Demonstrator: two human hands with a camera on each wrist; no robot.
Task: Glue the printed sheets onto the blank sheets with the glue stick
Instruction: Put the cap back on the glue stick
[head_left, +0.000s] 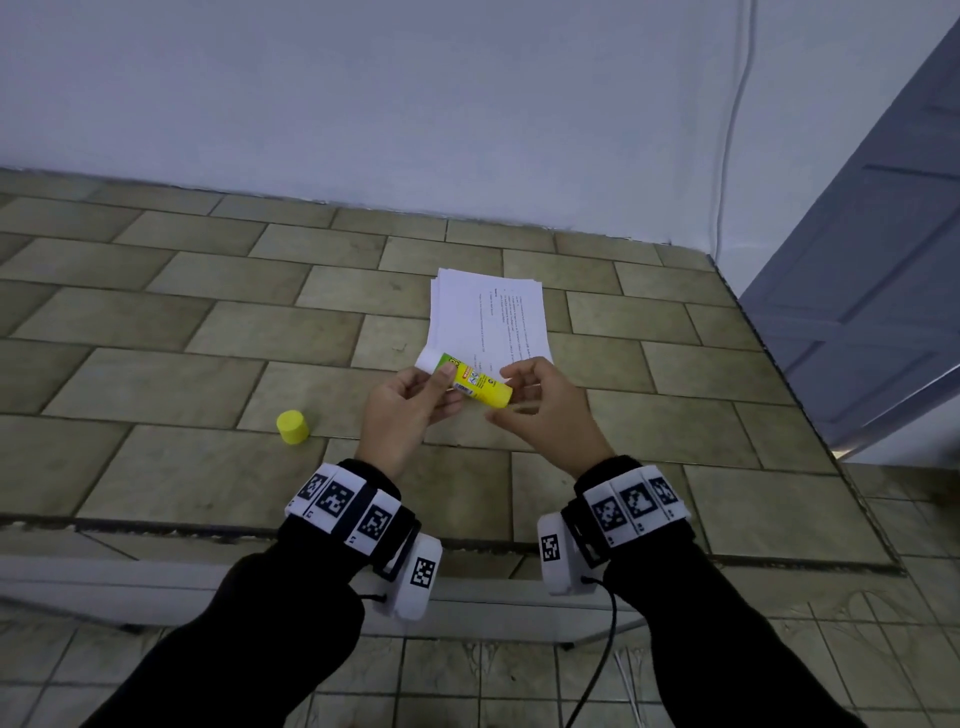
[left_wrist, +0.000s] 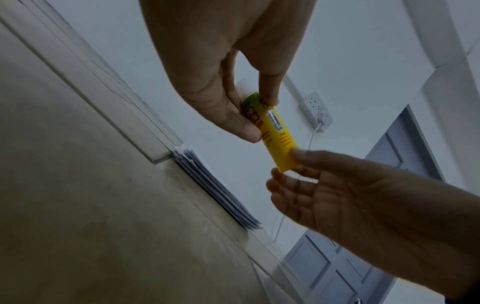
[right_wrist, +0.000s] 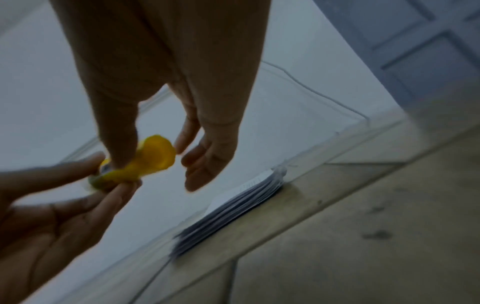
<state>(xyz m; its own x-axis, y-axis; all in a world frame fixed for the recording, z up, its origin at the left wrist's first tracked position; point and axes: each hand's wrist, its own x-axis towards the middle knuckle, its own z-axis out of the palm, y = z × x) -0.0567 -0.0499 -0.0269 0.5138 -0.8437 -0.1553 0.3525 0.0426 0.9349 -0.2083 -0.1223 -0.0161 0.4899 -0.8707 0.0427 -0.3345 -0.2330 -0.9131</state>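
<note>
Yellow plastic glue stick (head_left: 475, 382), a short printed cylinder with a white glue end, is held in the air over the tiled surface (head_left: 156, 322), just in front of the stack of white paper sheets (head_left: 488, 317). The left hand (head_left: 402, 415) pinches it near the white end between thumb and fingers; the right hand (head_left: 545, 410) has thumb and forefinger closing on the yellow base, its other fingers spread loose. Its round yellow cap (head_left: 293, 427) stands apart on the tiles to the left.

I judge the tube light, rigid and smooth, best gripped around the barrel, away from the sticky tip. The sheets look thin and floppy, easiest lifted by an edge.

Only the head view shows the cap and the print on the top sheet; the left wrist view alone shows a wall socket (left_wrist: 315, 111) with a cable.
</note>
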